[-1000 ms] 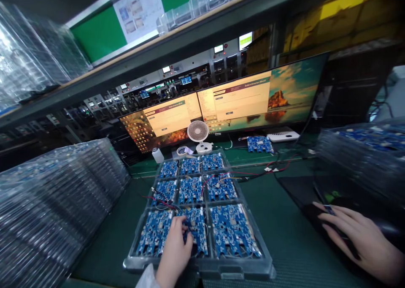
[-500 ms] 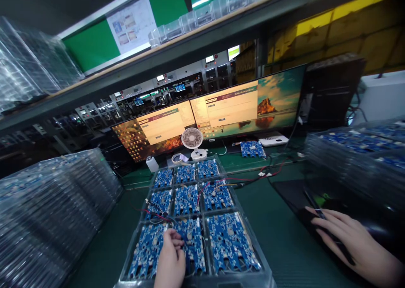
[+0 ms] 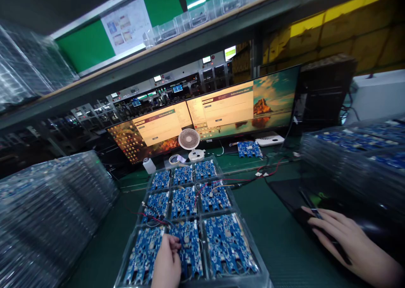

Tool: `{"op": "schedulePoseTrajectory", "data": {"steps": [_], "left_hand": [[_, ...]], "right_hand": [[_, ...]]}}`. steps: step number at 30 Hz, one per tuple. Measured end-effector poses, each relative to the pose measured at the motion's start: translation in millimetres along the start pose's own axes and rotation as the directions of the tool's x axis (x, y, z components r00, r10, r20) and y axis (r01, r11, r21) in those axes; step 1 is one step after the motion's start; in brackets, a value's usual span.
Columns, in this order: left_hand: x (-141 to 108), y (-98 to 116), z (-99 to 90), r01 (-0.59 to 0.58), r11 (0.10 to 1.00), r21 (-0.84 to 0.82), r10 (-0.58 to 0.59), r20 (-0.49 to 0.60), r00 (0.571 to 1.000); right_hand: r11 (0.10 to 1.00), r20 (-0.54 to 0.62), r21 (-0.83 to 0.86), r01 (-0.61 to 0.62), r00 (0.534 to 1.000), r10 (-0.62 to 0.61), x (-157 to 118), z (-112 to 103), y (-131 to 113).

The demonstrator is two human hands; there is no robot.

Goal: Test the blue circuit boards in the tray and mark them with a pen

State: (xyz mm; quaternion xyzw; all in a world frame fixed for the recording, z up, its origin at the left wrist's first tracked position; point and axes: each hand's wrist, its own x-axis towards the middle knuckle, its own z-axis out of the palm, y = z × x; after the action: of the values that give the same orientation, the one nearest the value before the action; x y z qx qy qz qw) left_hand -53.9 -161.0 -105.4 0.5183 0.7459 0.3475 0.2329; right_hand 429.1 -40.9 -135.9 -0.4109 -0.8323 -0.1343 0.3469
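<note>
A tray [image 3: 261, 266] of boards [image 3: 226, 242] before me.
My left hand [image 3: 168, 256] curls over the front-middle board [image 3: 190, 245]; whether it grips, I can't tell. My right hand [image 3: 346, 239] holds a mouse [image 3: 342, 253], beyond the tray's right side.

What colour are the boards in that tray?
The boards are blue, best seen in the head view.

The green bench [image 3: 265, 224] bears a tray [image 3: 255, 248], fan [image 3: 189, 139]; apparently a mousepad [image 3: 284, 188] too.
</note>
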Motion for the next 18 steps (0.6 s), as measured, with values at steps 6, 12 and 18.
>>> {"op": "schedulePoseTrajectory", "data": {"steps": [6,12,18], "left_hand": [[0.6,-2.0,0.1,-0.058,0.997,0.052,0.059,-0.029,0.998],[0.5,-4.7,0.7,-0.064,0.996,0.056,0.066,-0.037,0.997],[-0.2,-1.8,0.1,-0.049,0.997,0.056,0.05,-0.017,0.999]], "right_hand": [[0.999,-0.035,-0.012,0.04,0.999,-0.04,3.2,-3.9,-2.9],[0.998,-0.029,-0.023,0.064,0.998,-0.064,3.6,-4.8,-3.3],[0.998,-0.034,-0.024,0.063,0.997,-0.064,4.4,-5.5,-3.5]]}}
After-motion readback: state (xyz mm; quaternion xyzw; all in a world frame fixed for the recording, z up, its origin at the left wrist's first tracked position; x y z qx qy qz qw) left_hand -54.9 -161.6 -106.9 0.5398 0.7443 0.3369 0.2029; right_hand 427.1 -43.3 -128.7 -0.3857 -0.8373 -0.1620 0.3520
